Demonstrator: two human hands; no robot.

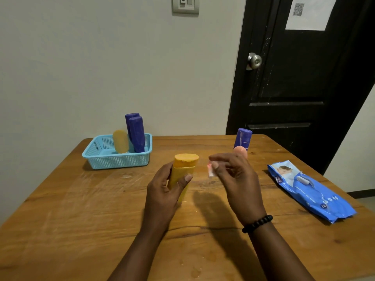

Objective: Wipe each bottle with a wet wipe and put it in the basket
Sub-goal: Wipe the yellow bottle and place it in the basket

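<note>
Desk (81, 230): wooden top is carrying everything; a few damp-looking spots are showing near the front edge.
Left hand (162, 191): grip is wrapping round the lower body of the yellow bottle (183, 173), thumb lying across its front, fingers behind.
Yellow bottle: being held upright just above the desk, cap end down inside the hand, flat broad end up.
Right hand (237, 179): grip is pinching a small scrap of wet wipe (211, 171) between thumb and fingertips, just beside the bottle and not touching it; the scrap is blurred, so its size and fold are hard to read.
Step, as judged: wiping of this bottle is getting under way or pausing between strokes.
Handling, as judged: bottle is looking like light, stiff plastic with smooth sides, likely turning slippery once wet; holding low on the body is leaving the upper half free for the wipe.
Wipes pack (310, 189): blue soft pack is lying flat on the right of the desk, well apart from the hands.
Purple bottle (242, 138): standing behind the right hand, with a peach-coloured one partly hidden in front of it; both waiting.
Basket (116, 161): light blue, far left, holding one yellow and two purple bottles upright.
</note>
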